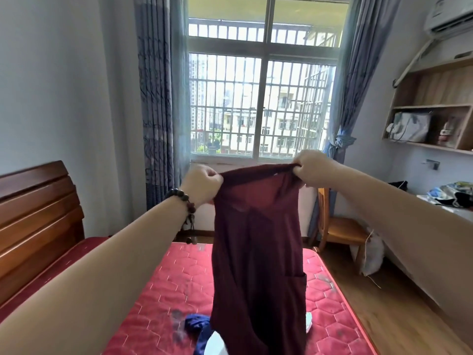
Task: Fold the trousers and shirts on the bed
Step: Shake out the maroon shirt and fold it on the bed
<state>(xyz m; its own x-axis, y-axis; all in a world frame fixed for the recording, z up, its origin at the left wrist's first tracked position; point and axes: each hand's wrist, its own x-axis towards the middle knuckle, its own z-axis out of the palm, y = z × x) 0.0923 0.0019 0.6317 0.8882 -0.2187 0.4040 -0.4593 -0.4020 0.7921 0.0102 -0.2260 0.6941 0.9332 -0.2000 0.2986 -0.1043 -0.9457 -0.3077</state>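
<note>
Maroon garment hides part of the blue cloth; its lower end is cut off by the frame edge.

We count two hands, the left hand and right hand, one maroon garment above the bed, one blue garment on the bed, two curtains, one chair beside the bed.
</note>
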